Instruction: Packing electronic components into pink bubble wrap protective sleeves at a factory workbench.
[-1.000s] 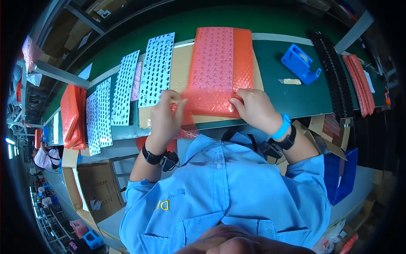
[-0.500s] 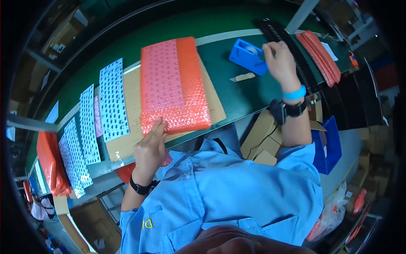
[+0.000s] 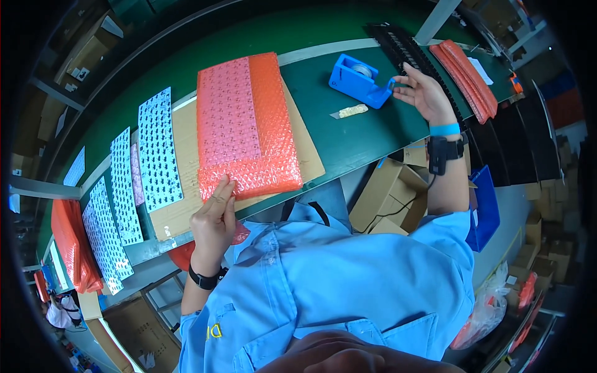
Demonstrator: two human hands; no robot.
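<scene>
A red bubble-wrap bag (image 3: pixel 280 137) lies on a cardboard sheet (image 3: pixel 305 133), with a patterned sheet (image 3: pixel 227 112) showing pink in its left part. My left hand (image 3: pixel 211 214) rests stretched fingers on the bag's near left corner; its thumb is partly hidden. To the right stands a blue tape dispenser (image 3: pixel 356 81) with a clear roll. My right hand (image 3: pixel 429 96) is at the dispenser's front end, fingers apart and fingertips close to it; I cannot tell whether they touch. A pale-handled cutter knife (image 3: pixel 351 111) lies just in front of the dispenser.
Several dotted white sheets (image 3: pixel 160 149) lie left of the cardboard. A red bubble-wrap stack (image 3: pixel 73 248) sits at the far left, more red bags (image 3: pixel 463 81) at the far right. Black strips (image 3: pixel 410 53) run behind my right hand. Below the edge are an open carton (image 3: pixel 392 193) and blue bin (image 3: pixel 484 208).
My right hand has turned and its closed fingers have spread beside the dispenser's front end. My left hand stays on the bag. The whole view has shifted slightly.
</scene>
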